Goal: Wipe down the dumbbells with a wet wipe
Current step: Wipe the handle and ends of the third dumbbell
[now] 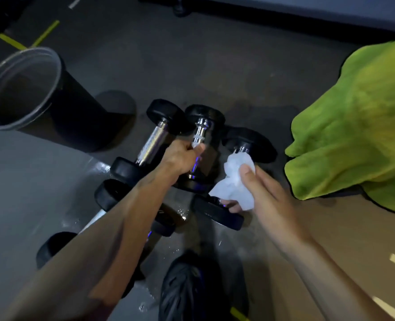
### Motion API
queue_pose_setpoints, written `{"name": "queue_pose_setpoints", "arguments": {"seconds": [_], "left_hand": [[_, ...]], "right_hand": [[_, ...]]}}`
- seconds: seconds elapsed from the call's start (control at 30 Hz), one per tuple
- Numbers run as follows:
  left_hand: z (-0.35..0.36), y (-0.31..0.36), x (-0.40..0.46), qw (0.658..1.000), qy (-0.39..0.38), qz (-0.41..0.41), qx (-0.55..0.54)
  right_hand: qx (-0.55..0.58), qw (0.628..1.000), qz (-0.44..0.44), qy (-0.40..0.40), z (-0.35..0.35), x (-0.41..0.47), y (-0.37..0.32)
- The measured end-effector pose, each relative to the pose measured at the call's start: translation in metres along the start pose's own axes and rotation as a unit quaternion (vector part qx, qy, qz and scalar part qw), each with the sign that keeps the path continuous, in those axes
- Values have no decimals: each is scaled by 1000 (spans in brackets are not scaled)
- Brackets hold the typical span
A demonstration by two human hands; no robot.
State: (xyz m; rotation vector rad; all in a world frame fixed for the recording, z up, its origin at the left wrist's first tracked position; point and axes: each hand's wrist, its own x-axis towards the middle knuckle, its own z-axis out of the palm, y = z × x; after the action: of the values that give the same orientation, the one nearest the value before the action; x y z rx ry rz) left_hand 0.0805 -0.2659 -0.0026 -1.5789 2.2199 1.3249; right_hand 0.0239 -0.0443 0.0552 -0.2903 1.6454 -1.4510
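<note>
Several black dumbbells with chrome handles lie close together on the dark floor. My left hand grips the chrome handle of the middle dumbbell. Left of it lies another dumbbell, untouched. My right hand holds a crumpled white wet wipe against the handle of the right dumbbell, whose handle is mostly hidden by the wipe. Its near black head shows below my fingers. One more dumbbell lies partly under my left forearm.
A black bin with a clear liner stands at the left. A bright green towel lies at the right. A dark bag or shoe sits at the bottom centre. Wet spots glint on the floor near the dumbbells.
</note>
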Motion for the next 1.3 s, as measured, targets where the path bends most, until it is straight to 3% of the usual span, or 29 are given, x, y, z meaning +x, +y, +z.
{"name": "queue_pose_setpoints", "arguments": {"seconds": [0.13,0.27,0.37,0.53,0.6,0.67,0.77,0.87,0.93,1.0,1.3], "left_hand": [[1,-4,11,994,4,-27,107],[7,-9,13,990,-21,-4,139],[1,-13,2,989,-31,10,144],[-46,-23,-29,990,-41,110,77],[-72,-40,-48,976,-43,164,141],[-104,-61,-75,950,-31,160,266],[-136,-106,-109,921,-43,72,380],[-129,-151,-134,949,-74,26,305],[-111,-172,-137,977,-47,2,208],[-96,-178,-135,979,-13,-22,202],[-55,-172,-121,998,-53,-22,25]], "right_hand": [[58,996,65,-4,-6,9,2],[-3,997,72,26,-8,9,11],[-51,997,19,45,-4,-2,2],[-50,995,-85,-16,16,-30,-5],[-56,993,-98,-44,22,-43,-3],[-55,991,-105,-56,28,-60,2],[-79,990,-101,-63,36,-83,9],[-83,990,-87,-75,43,-101,19],[-88,992,-76,-56,47,-111,26],[-94,993,-58,-41,50,-119,33],[-139,988,-41,-57,47,-130,40]]}}
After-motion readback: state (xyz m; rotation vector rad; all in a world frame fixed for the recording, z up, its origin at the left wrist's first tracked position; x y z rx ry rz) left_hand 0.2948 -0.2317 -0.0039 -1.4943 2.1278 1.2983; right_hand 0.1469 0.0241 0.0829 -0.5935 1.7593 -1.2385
